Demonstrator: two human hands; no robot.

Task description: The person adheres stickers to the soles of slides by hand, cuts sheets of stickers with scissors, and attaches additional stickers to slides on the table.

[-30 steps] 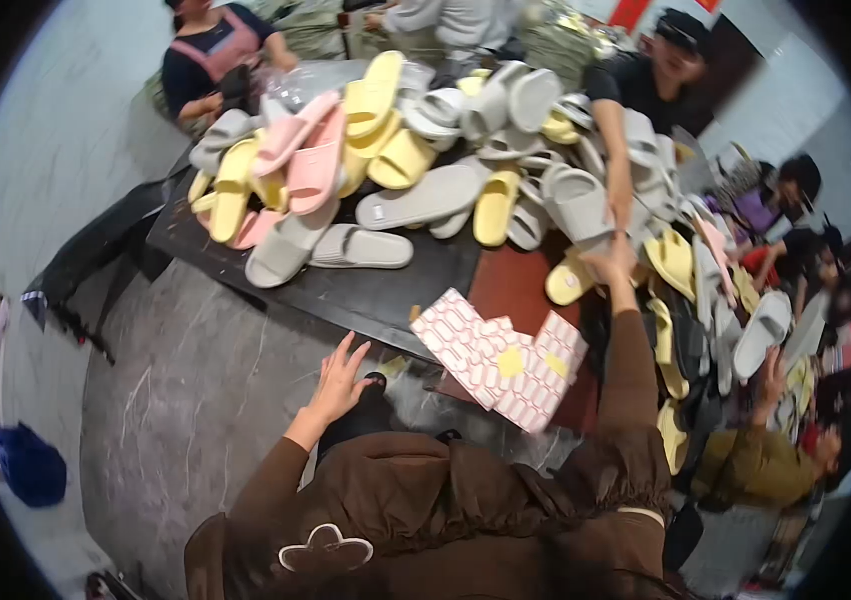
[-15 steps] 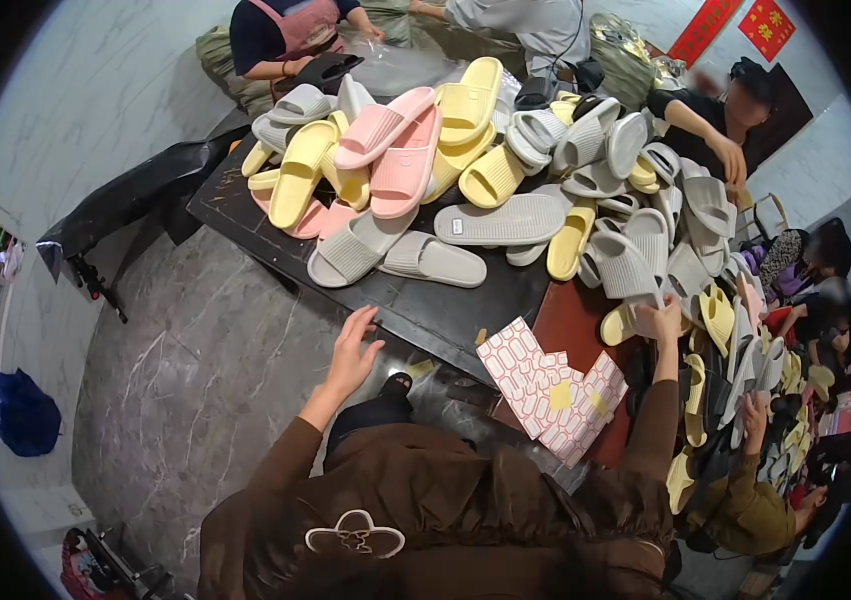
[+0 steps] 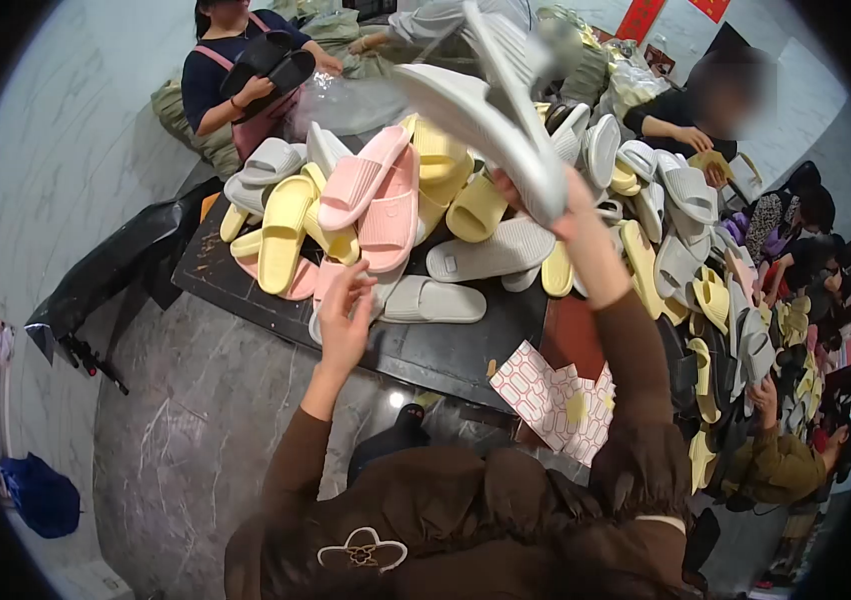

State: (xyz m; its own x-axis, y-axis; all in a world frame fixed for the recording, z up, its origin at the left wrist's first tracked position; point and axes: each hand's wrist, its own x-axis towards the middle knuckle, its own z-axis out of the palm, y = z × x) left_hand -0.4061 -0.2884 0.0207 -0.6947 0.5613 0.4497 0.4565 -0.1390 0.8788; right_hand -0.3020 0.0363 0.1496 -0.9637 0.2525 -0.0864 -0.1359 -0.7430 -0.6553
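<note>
My right hand (image 3: 571, 215) is raised above the pile, closed round the end of a pair of pale grey slippers (image 3: 476, 118), smeared by motion. My left hand (image 3: 346, 315) is at the front edge of the black table (image 3: 416, 355), its fingers apart and nothing in them. Behind it sits a partly hidden grey slipper; another grey slipper (image 3: 434, 300) lies just to its right. Beyond are a pink slipper (image 3: 389, 215), a yellow slipper (image 3: 286, 230) and a grey slipper lying sole up (image 3: 491, 250).
Patterned red-and-white paper (image 3: 546, 400) lies at the table's front edge. More slippers stretch along the right side, where several people work. Across the table, a person (image 3: 246, 75) holds black slippers. A black-covered object (image 3: 126, 270) stands on the left.
My right hand has lifted the grey slippers up and left from the pile. My left hand has moved up towards the table edge. The person across now holds black slippers higher.
</note>
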